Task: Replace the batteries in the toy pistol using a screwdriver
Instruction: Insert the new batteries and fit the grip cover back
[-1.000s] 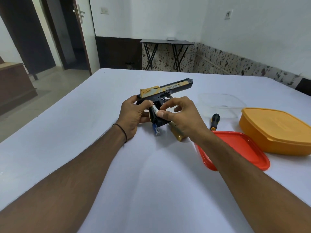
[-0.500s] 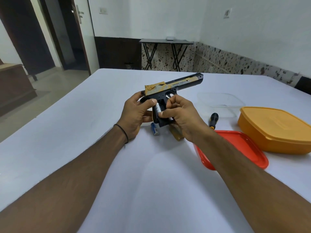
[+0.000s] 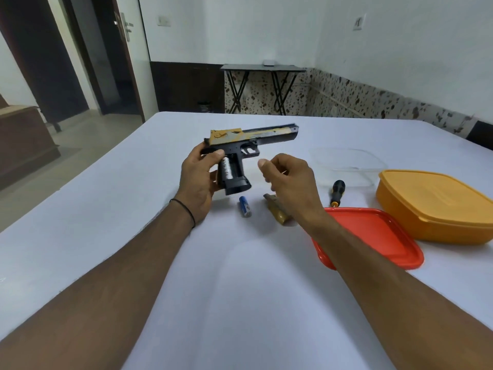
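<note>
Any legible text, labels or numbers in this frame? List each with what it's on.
None can be read.
Toy pistol slide: a line of dark print on the gold band, too blurred to read.
Blue battery on the table: a small white label mark, too small to read.
Battery in the pistol grip: silver, markings not legible.
Screwdriver, orange container, red lid: no print visible.

one view only, head-mounted and wide-angle. it looks forward and down from above the near edge of the white table (image 3: pixel 106 236), close over both forearms. the hands sit near frame centre. the table fills the lower and middle frame; the far wall, a folding side table (image 3: pixel 262 68) and a doorway at far left occupy the top. straight lines bow toward the edges.
</note>
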